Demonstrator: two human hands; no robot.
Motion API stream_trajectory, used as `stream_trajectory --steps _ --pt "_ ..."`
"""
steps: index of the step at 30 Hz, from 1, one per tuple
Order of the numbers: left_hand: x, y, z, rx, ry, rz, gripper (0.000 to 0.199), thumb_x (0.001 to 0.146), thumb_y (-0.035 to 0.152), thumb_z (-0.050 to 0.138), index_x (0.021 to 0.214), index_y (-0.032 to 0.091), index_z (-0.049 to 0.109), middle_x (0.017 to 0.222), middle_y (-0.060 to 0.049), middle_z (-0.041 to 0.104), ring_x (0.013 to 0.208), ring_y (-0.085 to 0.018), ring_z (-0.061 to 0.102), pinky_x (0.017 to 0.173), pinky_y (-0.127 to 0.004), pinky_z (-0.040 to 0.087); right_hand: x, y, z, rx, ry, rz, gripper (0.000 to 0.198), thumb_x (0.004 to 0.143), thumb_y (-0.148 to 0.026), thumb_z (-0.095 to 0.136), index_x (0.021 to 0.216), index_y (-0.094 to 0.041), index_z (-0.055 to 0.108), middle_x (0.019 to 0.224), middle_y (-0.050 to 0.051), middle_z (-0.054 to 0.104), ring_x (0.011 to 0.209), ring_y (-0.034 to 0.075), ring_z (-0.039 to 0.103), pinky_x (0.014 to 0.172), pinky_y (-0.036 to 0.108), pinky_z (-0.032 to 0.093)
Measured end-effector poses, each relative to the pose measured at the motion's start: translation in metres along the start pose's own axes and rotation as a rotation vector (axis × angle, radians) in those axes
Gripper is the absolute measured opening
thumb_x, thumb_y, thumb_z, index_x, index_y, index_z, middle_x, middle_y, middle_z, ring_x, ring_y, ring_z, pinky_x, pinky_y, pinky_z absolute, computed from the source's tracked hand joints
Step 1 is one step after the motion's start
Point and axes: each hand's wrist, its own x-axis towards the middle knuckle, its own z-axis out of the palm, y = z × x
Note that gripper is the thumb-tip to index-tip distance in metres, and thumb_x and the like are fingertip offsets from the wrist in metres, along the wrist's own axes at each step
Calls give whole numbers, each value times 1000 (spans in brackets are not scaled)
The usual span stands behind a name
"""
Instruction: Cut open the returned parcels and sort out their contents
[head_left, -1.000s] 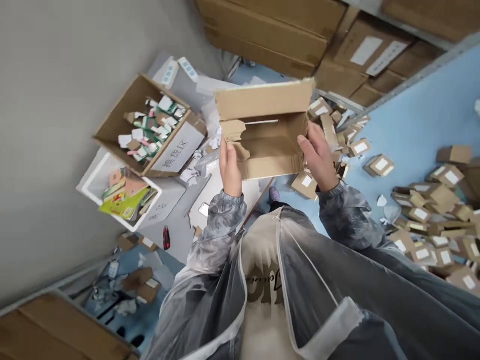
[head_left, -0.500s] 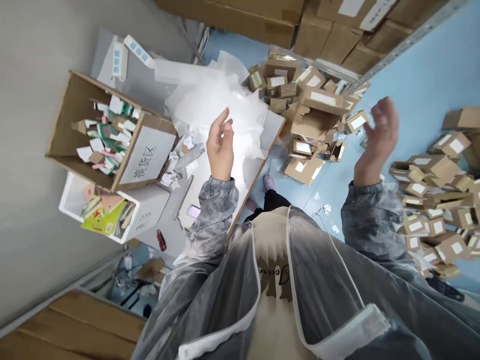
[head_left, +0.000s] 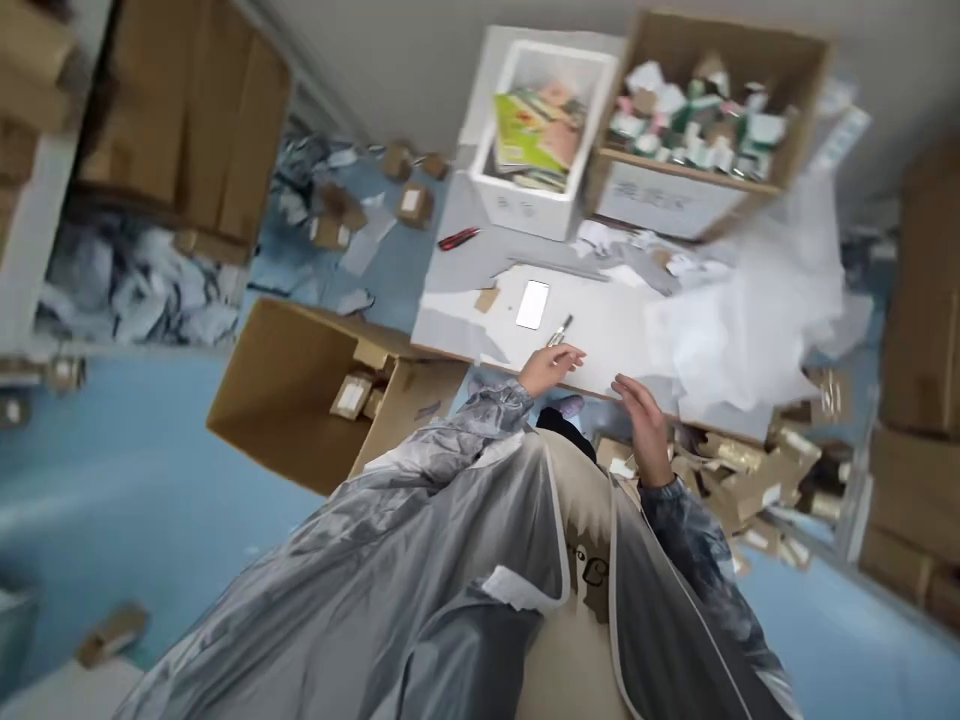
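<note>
My left hand (head_left: 551,368) is over the front edge of the white table (head_left: 600,335), its fingers stretched toward the right and nothing in them. Just beyond its knuckles lies a slim dark-and-silver tool (head_left: 559,331), blurred, possibly a pen or a knife. Whether the hand touches it I cannot tell. My right hand (head_left: 646,430) is raised at the table's edge with its fingers extended, also without anything in it. Farther back on the table lie a phone with a white screen (head_left: 532,304), a small brown piece of card (head_left: 487,299) and a red-and-black cutter (head_left: 458,239).
At the back of the table stand a white foam box (head_left: 525,212) of booklets and a cardboard box (head_left: 611,165) full of small packets. Translucent wrapping sheets (head_left: 739,320) cover the right end. A large open carton (head_left: 277,390) sits on the floor at left; small cartons (head_left: 769,480) lie at right.
My view has swung round to face the table. Both hands were wide apart and raised; now they are closer together by its front edge. Neither has taken hold of anything visible.
</note>
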Motion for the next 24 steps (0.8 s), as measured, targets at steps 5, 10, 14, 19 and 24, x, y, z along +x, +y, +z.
stream_trajectory --steps 5,10,14,19,24 --pt "-58 -47 -104 -195 270 61 50 109 69 87 117 20 92 109 -13 93 94 -23 86 90 -36 68 37 -34 95 -228 -264 26 56 104 -72 79 137 -28 90 161 15 85 155 43 80 134 65 64" --pt "-136 -113 -248 -374 687 48 55 111 76 82 119 22 90 109 -12 93 95 -22 85 86 -34 68 47 -42 250 -408 -534 50 51 103 -69 82 135 -31 92 156 12 86 152 41 80 129 62 67" --pt "-199 -195 -377 -460 1099 -82 44 113 68 83 114 24 88 108 -11 91 96 -23 83 84 -34 69 49 -16 403 -534 -811 -104 48 108 -64 78 141 -34 91 156 9 85 152 36 78 138 59 61" --pt "-216 -323 -522 -422 1319 -540 30 116 47 75 124 22 88 123 -12 93 115 -29 85 110 -45 71 71 85 581 -676 -1057 -149 48 106 -60 80 144 -32 91 156 10 82 147 33 79 143 54 58" --pt "-125 -431 -607 -274 1124 -677 45 117 39 71 150 12 85 166 -26 81 161 -39 74 142 -54 50 130 222 704 -807 -921 43 47 100 -50 80 140 -28 91 160 12 83 161 37 71 153 59 43"
